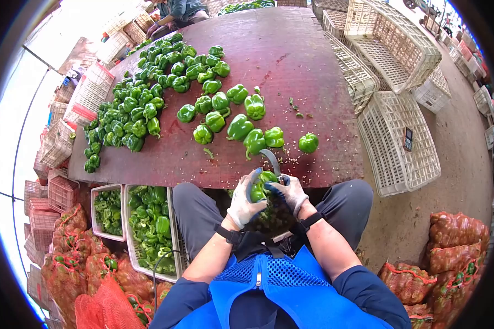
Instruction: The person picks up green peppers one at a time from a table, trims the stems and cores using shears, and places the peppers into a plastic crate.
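Observation:
My left hand (243, 200), in a white glove with dark fingertips, is closed around a green bell pepper (257, 191) just over the table's near edge. My right hand (292, 194), gloved the same way, grips a small knife with a curved blade (271, 160); the blade points up and away from me, and the handle is mostly hidden in the fingers. The right fingers also meet the held pepper's side. On the reddish table (302, 71), loose bell peppers (240, 127) lie ahead of my hands, with a single pepper (308, 143) farther right.
A large pile of peppers (132, 109) covers the table's left side. Crates of peppers (153, 219) stand at my left knee. Empty plastic crates (389, 142), one bearing a phone (408, 139), stand right. Red mesh sacks (458, 247) lie on both sides. Another person (178, 11) sits beyond.

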Demonstrator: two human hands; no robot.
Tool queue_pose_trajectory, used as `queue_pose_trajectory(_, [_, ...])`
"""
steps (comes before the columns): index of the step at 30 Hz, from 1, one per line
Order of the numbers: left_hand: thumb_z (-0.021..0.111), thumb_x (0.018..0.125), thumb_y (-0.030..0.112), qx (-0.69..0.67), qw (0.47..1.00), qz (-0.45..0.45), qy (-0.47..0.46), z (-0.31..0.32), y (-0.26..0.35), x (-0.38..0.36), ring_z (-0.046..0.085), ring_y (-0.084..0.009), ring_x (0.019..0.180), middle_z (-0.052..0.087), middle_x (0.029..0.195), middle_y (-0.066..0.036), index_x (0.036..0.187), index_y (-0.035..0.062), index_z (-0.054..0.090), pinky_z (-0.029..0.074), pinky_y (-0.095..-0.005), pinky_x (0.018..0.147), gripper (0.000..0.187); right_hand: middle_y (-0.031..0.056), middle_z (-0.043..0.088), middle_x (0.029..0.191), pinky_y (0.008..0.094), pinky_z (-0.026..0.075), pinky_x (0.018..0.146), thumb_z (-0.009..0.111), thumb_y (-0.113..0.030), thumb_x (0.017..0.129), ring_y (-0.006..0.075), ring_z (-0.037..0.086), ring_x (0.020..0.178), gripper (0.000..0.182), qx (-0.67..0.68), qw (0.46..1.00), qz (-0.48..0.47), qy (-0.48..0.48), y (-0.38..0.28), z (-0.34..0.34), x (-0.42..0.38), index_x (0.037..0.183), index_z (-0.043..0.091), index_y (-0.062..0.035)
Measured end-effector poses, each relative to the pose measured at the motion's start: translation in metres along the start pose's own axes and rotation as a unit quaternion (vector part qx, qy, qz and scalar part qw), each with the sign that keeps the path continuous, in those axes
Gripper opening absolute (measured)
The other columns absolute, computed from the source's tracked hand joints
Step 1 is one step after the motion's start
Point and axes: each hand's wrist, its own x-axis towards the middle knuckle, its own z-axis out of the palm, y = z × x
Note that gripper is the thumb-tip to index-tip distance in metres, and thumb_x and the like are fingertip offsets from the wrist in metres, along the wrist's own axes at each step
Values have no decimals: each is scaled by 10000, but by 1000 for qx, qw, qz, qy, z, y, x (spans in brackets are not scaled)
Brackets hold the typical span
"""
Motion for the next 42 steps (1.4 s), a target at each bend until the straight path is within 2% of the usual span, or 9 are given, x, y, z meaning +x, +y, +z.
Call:
queue_pose_trajectory(3, [753, 635, 91, -78, 997, 5, 5, 7, -10, -1, 545, -240, 1175, 565, 1277, -110, 1470, 2, 397, 408, -346, 1049, 912, 21, 708, 891, 276, 529, 719, 790, -151, 801, 91, 632, 791, 279, -95, 995, -25, 31, 3, -6, 3, 1030, 695, -23])
queue_pose_trajectory(7, [681, 807, 101, -460, 868, -188, -19, -2, 7, 6, 582, -180, 1130, 579, 1298, -121, 1458, -10, 409, 467, -291, 980, 714, 55, 710, 983, 291, 530, 827, 791, -107, 754, 116, 641, 890, 394, -44, 990, -115, -71, -7, -6, -2, 1113, 655, -14])
queue_pose_trajectory(13, [655, 902, 111, -392, 882, -253, -64, -8, -2, 3, 650, -159, 968, 679, 1122, -87, 1275, -17, 577, 539, -291, 844, 402, 79, 688, 1049, 309, 521, 882, 798, -97, 717, 133, 626, 955, 538, -175, 965, -171, -93, -21, 4, -14, 1216, 607, -38])
queue_pose_trajectory(22, [687, 909, 107, -417, 885, -206, 5, 9, -17, -4, 641, -104, 941, 704, 1072, -59, 1231, -30, 636, 521, -247, 848, 354, 97, 664, 1188, 311, 483, 972, 683, 17, 703, 175, 619, 1094, 618, -198, 962, -179, -51, -13, 10, -10, 1308, 566, -14])
queue_pose_trajectory(30, [752, 851, 142, -278, 925, -198, 168, 31, -38, -10, 645, -107, 874, 723, 974, -38, 1073, -18, 706, 531, -260, 802, 277, 78, 691, 1068, 292, 514, 863, 713, 4, 764, 149, 648, 964, 479, -298, 936, -186, 25, -4, 10, -2, 1233, 614, -17])
queue_pose_trajectory(32, [757, 847, 150, -213, 946, -167, 178, 30, -45, -10, 645, -105, 862, 728, 966, -59, 1073, -22, 703, 537, -259, 793, 289, 33, 672, 1003, 249, 506, 776, 716, 18, 766, 100, 617, 861, 493, -136, 983, -113, -44, -6, 8, -1, 1247, 612, -14])
queue_pose_trajectory(35, [742, 863, 144, -369, 889, -196, 186, 8, -38, -9, 655, -112, 848, 729, 975, -85, 1052, -28, 704, 542, -257, 776, 259, -17, 630, 856, 217, 481, 685, 680, -32, 813, 66, 576, 718, 461, 37, 996, -35, -76, -23, 13, -13, 1265, 600, 9])
queue_pose_trajectory(38, [715, 885, 133, -553, 793, -112, 228, -60, -14, -15, 717, -228, 838, 723, 1009, -159, 1109, -57, 645, 607, -337, 703, 302, -29, 618, 790, 207, 460, 638, 667, -58, 846, 61, 563, 669, 401, -36, 996, -47, -64, -28, 12, -16, 1238, 615, 9])
queue_pose_trajectory(42, [736, 849, 115, -365, 818, -51, 443, -167, -38, -58, 700, -197, 804, 710, 959, -122, 1078, -29, 664, 597, -332, 750, 280, -15, 629, 757, 208, 437, 540, 678, -105, 877, 61, 552, 596, 283, -94, 994, -42, -40, -23, 17, -17, 1149, 657, -28])
